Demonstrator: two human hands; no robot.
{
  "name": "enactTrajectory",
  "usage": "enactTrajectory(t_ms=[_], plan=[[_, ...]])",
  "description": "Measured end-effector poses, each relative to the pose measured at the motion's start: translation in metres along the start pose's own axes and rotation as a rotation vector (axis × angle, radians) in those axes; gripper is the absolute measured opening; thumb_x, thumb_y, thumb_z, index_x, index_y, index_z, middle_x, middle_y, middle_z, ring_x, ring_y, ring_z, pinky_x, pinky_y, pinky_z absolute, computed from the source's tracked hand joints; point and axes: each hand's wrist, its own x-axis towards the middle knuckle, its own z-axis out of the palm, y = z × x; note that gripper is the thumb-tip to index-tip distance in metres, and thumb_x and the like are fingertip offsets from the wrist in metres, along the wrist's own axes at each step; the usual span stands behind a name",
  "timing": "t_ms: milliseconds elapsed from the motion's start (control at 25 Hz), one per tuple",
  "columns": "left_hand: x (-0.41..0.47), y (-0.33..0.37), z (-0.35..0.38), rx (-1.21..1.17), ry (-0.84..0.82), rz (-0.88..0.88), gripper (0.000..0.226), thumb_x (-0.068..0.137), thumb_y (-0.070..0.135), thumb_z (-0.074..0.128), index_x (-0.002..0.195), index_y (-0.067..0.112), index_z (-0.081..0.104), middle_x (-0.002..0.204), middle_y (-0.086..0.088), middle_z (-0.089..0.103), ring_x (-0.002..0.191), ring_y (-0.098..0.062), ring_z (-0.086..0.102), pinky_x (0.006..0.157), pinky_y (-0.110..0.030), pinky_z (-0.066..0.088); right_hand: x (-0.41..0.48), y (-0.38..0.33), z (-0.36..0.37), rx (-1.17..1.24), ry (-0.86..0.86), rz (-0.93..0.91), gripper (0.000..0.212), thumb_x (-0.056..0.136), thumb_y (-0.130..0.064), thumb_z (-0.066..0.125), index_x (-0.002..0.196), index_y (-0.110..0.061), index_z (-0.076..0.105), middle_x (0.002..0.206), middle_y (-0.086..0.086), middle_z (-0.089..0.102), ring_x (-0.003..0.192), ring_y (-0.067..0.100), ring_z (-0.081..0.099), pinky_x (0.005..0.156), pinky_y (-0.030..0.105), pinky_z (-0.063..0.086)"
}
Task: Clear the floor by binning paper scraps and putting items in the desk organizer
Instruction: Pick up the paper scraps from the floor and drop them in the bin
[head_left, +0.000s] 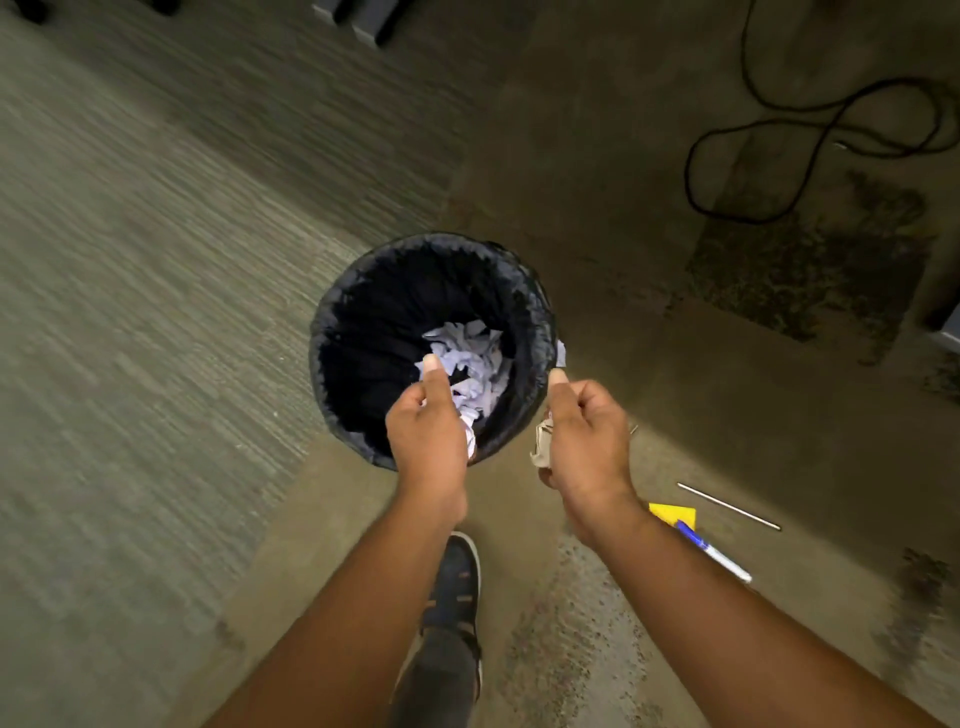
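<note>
A round bin lined with a black bag stands on the floor, with several crumpled white paper scraps inside. My left hand hovers over the bin's near rim, shut on a white paper scrap that pokes out below the fingers. My right hand is just right of the bin, shut on a crumpled brownish paper scrap. A small white scrap shows beyond its thumb, at the bin's right rim. A blue and white pen, a yellow paper piece and a thin metal rod lie on the floor to the right.
A black cable loops across the bare floor at the upper right. Carpet covers the left side. My shoe stands just below the bin. Dark furniture legs sit at the top edge.
</note>
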Motion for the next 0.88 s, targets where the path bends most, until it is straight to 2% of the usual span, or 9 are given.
enactTrajectory(t_ms=[120, 240, 320, 440, 520, 600, 720, 800, 880], plan=[[0.042, 0.011, -0.013, 0.050, 0.044, -0.115, 0.057, 0.092, 0.064, 0.056, 0.073, 0.010, 0.060, 0.073, -0.005, 0.064, 0.066, -0.024, 0.060, 0.060, -0.034, 0.047, 0.006, -0.003, 0.042, -0.010, -0.031, 0.082, 0.029, 0.097, -0.043, 0.065, 0.083, -0.019, 0.056, 0.061, 0.001, 0.064, 0.052, 0.021, 0.062, 0.042, 0.028, 0.046], [0.071, 0.010, -0.020, 0.028, 0.017, -0.203, 0.044, 0.099, 0.054, 0.053, 0.082, 0.016, 0.067, 0.091, -0.010, 0.071, 0.086, -0.032, 0.065, 0.074, -0.040, 0.050, 0.010, -0.001, 0.063, -0.015, -0.042, 0.138, 0.018, 0.096, -0.036, 0.069, 0.104, -0.021, 0.063, 0.091, 0.003, 0.073, 0.078, 0.021, 0.075, 0.052, 0.032, 0.060], [0.081, 0.006, -0.025, 0.049, -0.013, -0.218, 0.045, 0.100, 0.054, 0.050, 0.092, 0.014, 0.069, 0.101, -0.013, 0.075, 0.094, -0.033, 0.066, 0.086, -0.043, 0.051, 0.012, -0.001, 0.066, -0.048, -0.049, 0.139, 0.024, 0.096, -0.038, 0.068, 0.116, -0.026, 0.062, 0.108, 0.001, 0.071, 0.092, 0.018, 0.074, 0.062, 0.034, 0.065], [0.083, 0.002, -0.032, 0.076, -0.050, -0.226, 0.045, 0.101, 0.057, 0.045, 0.097, 0.021, 0.071, 0.108, -0.005, 0.075, 0.106, -0.021, 0.068, 0.104, -0.045, 0.047, 0.011, 0.000, 0.063, -0.022, -0.079, 0.159, 0.043, 0.099, -0.040, 0.063, 0.139, -0.028, 0.053, 0.124, -0.007, 0.066, 0.102, 0.009, 0.069, 0.078, 0.036, 0.065], [0.077, 0.003, -0.033, 0.037, -0.061, -0.232, 0.044, 0.103, 0.057, 0.044, 0.100, 0.022, 0.071, 0.111, -0.004, 0.075, 0.111, -0.020, 0.066, 0.108, -0.044, 0.044, 0.011, -0.001, 0.057, 0.024, -0.101, 0.171, 0.051, 0.101, -0.037, 0.061, 0.149, -0.026, 0.047, 0.131, -0.009, 0.061, 0.109, 0.008, 0.065, 0.088, 0.038, 0.063], [0.068, 0.005, -0.031, -0.001, -0.065, -0.221, 0.045, 0.104, 0.056, 0.043, 0.107, 0.021, 0.070, 0.113, -0.005, 0.074, 0.117, -0.023, 0.065, 0.113, -0.045, 0.043, 0.011, -0.003, 0.051, 0.060, -0.113, 0.156, 0.051, 0.102, -0.035, 0.060, 0.150, -0.025, 0.046, 0.129, -0.012, 0.059, 0.114, 0.010, 0.064, 0.093, 0.042, 0.063], [0.044, 0.011, -0.016, -0.011, -0.060, -0.118, 0.038, 0.105, 0.052, 0.045, 0.104, 0.023, 0.071, 0.114, -0.004, 0.075, 0.114, -0.020, 0.069, 0.112, -0.045, 0.049, 0.013, -0.009, 0.035, 0.147, -0.107, 0.122, 0.042, 0.103, -0.031, 0.060, 0.144, -0.023, 0.053, 0.121, -0.012, 0.062, 0.114, 0.015, 0.068, 0.089, 0.043, 0.064], [0.025, 0.014, 0.000, 0.010, -0.061, 0.042, 0.032, 0.105, 0.046, 0.050, 0.097, 0.024, 0.072, 0.105, -0.001, 0.078, 0.106, -0.016, 0.073, 0.101, -0.041, 0.057, 0.016, -0.012, 0.020, 0.208, -0.079, 0.088, 0.035, 0.104, -0.028, 0.059, 0.137, -0.019, 0.058, 0.123, -0.005, 0.064, 0.113, 0.019, 0.071, 0.084, 0.043, 0.066], [0.006, 0.011, 0.022, 0.015, -0.094, 0.200, 0.027, 0.104, 0.036, 0.055, 0.093, 0.018, 0.072, 0.089, 0.002, 0.079, 0.091, -0.015, 0.076, 0.082, -0.034, 0.061, 0.021, -0.012, -0.004, 0.239, -0.040, 0.063, 0.027, 0.104, -0.024, 0.058, 0.130, -0.017, 0.061, 0.123, 0.002, 0.066, 0.111, 0.025, 0.073, 0.078, 0.042, 0.066]])
